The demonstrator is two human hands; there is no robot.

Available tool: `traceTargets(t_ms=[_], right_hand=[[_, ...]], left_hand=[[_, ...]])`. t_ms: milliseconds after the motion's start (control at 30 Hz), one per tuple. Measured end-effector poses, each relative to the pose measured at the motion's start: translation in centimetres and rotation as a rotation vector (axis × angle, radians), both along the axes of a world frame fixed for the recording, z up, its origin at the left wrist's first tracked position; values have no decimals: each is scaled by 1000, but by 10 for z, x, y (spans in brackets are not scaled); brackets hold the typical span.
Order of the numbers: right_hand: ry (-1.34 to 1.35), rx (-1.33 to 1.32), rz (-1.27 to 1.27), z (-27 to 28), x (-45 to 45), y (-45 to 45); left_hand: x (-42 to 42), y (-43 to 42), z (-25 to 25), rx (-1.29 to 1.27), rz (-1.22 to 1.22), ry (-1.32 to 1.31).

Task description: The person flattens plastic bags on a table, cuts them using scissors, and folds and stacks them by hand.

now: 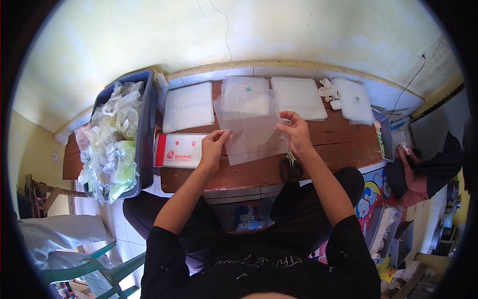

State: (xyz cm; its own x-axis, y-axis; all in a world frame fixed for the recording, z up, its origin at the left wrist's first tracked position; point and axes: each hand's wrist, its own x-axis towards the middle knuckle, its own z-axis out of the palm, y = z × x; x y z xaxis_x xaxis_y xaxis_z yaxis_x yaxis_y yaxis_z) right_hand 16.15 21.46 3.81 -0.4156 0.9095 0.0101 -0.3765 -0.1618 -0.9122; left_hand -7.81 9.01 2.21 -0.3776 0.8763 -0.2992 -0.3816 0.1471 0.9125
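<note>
Between my two hands hangs a clear plastic bag (254,137), held up over the brown wooden table. My left hand (214,147) pinches its left side between thumb and fingers. At its upper right side, the fingers of my right hand (297,133) are closed on the plastic. Behind it lies a stack of clear plastic bags (244,87) with a small printed mark, partly covered by the held one. Black-handled scissors (290,168) rest at the table edge below my right hand. A red and white packet marked "BAWANG" (179,151) lies beside my left wrist.
More stacks of clear plastic (188,106) lie along the back of the table (338,147). A grey crate (146,124) on the left is heaped with plastic bags. White strips (327,90) lie at the back right. Another person (423,169) sits at the far right.
</note>
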Motion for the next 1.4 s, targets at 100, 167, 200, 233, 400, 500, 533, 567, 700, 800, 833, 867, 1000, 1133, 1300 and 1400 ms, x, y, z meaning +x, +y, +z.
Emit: traceTargets(t_ms=[100, 167, 200, 233, 400, 500, 533, 567, 700, 800, 833, 867, 1000, 1133, 1300, 1400], right_hand=[[-61, -55, -63, -1, 2, 2], [-262, -195, 1, 1, 5, 2], [-262, -196, 0, 0, 5, 2], [-325, -139, 31, -2, 5, 1], [-436, 98, 102, 13, -1, -8], [-374, 165, 175, 43, -2, -20], [-356, 214, 278, 50, -1, -23], [-335, 264, 381, 56, -1, -27], [-286, 329, 562, 83, -1, -46], [-282, 393, 745, 95, 1, -50], [-256, 274, 722, 97, 2, -51], [-230, 155, 697, 98, 3, -51], [-259, 75, 517, 82, 8, -35], [-336, -15, 449, 55, 13, -22], [-340, -44, 364, 33, 9, -26], [-249, -84, 259, 26, 10, -23]], left_hand=[[-5, 2, -8, 37, 15, 40], [-7, 4, -18, 67, 26, 87], [-9, 3, -22, 67, 25, 87], [-11, 2, -24, 41, -2, 40], [-14, 6, -27, -77, -17, 22], [-9, 4, -4, 89, 132, 589], [-9, 4, 9, 197, 84, 676], [-9, 5, 21, 307, 35, 762], [-9, 5, 49, 428, -178, 706], [-13, -1, 60, 432, -427, 423], [-18, -4, 62, 328, -575, 322], [-20, -6, 62, 221, -719, 218], [-21, -3, 46, 96, -634, 271], [-23, 2, 46, 139, -291, 184], [-28, 8, 39, 221, -76, 27], [-21, 6, 44, 205, -164, -69]])
